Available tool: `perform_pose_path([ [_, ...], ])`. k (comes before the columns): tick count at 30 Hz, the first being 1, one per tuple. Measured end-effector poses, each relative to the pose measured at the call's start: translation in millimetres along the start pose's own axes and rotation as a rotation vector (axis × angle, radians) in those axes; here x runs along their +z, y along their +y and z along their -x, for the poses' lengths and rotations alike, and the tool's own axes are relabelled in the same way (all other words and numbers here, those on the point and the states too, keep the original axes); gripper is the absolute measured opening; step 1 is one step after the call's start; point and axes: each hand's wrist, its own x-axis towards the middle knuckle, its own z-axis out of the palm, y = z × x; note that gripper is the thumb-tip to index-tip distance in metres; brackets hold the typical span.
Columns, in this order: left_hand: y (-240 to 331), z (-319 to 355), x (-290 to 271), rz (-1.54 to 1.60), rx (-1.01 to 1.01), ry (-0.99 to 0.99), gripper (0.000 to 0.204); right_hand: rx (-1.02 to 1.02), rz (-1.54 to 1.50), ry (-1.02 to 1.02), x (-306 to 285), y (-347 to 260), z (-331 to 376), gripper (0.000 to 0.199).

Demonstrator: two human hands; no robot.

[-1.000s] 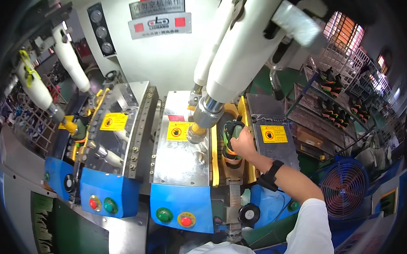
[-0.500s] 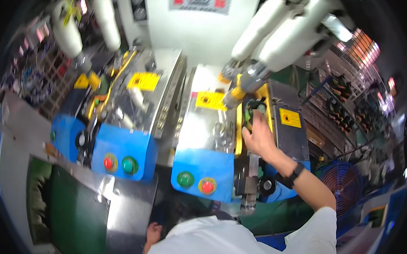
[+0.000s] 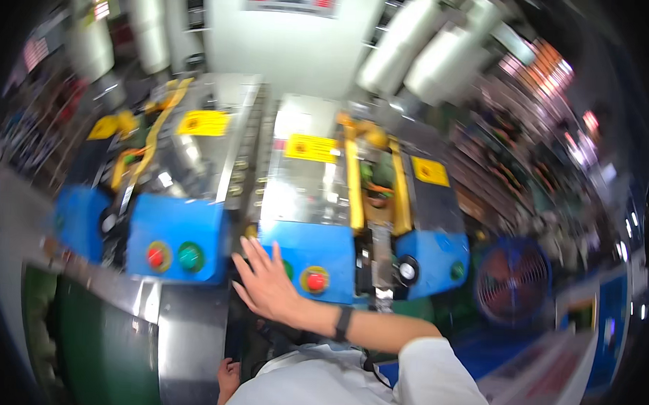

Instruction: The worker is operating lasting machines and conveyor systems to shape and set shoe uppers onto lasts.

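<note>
A blurred view looks down from a person's head at a factory machine with two blue units side by side. The right hand [image 3: 267, 283] reaches across the body to the left, its fingers [image 3: 253, 254] spread wide and released, grasping nothing. The palm faces the front of the right blue unit [image 3: 308, 249], over the spot beside a red button [image 3: 315, 280] in a yellow ring; a green button is partly hidden behind the fingers. Whether the hand actually touches the panel cannot be told. A dark wristband [image 3: 342, 323] sits on that wrist, and a white sleeve [image 3: 433, 366] covers the upper arm.

The left hand [image 3: 227, 381] shows only partly at the bottom edge, low beside the white clothing; whether its fingers are released or clenched cannot be told.

The left blue unit [image 3: 175, 232] carries a red button [image 3: 155, 255] and a green button [image 3: 190, 256] next to each other. Above both units are shiny metal housings with yellow warning labels [image 3: 312, 148]. Yellow rails [image 3: 353, 178] run down the right unit, with green and orange parts between them. White padded tubes [image 3: 418, 51] slant in from the upper right. A round blue fan [image 3: 513, 282] stands to the right, well apart from the hand. A green surface [image 3: 94, 344] with a metal edge lies at the lower left.
</note>
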Motion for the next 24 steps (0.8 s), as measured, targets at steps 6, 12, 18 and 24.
perform_pose_path([
  [6,25,78,24,-0.210,-0.065,0.169,0.041,-0.199,-0.706,-0.290,5,-73,81,0.039],
  [12,7,187,12,-0.176,-0.280,0.495,0.047,-0.332,-0.970,-0.717,23,-120,104,0.032],
  [18,-4,225,-18,-0.036,-0.345,0.702,0.038,-0.394,-0.856,-0.855,25,-144,97,0.028],
  [24,-42,180,-115,-0.186,-0.113,0.938,0.028,-0.288,-0.686,-0.842,84,-193,86,0.032],
])
